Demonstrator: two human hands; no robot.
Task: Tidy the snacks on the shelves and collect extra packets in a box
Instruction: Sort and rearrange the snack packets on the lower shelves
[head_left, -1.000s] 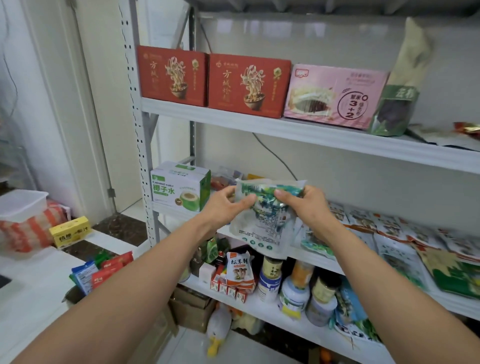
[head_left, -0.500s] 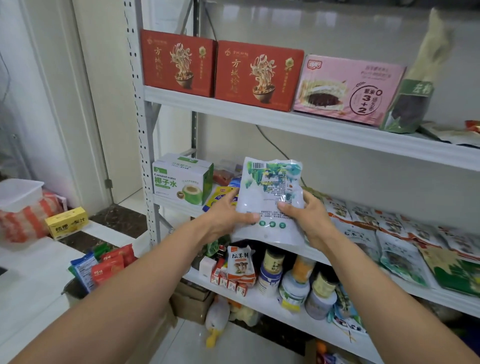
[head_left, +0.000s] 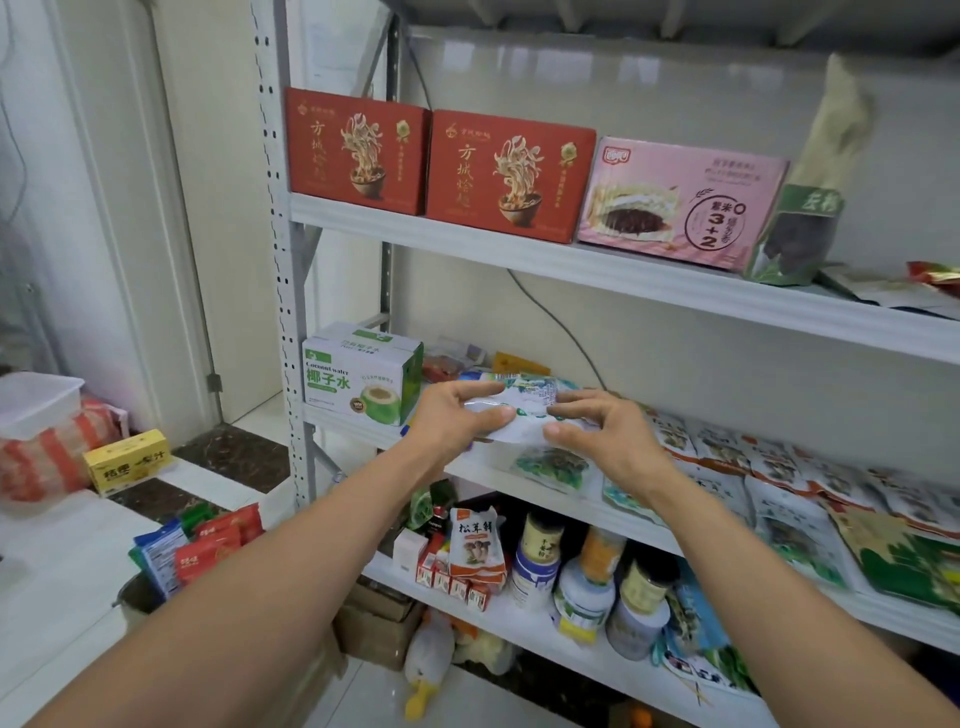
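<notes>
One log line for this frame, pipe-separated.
left hand: grips snack packet | right hand: pinches same packet | packet: at middle shelf, beside coconut water box | released: no

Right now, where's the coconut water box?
In the head view, the coconut water box stands at the left end of the middle shelf, beside the grey upright, just left of the left hand gripping a packet.

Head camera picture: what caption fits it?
Left hand and right hand hold a snack packet beside the coconut water box.
</notes>
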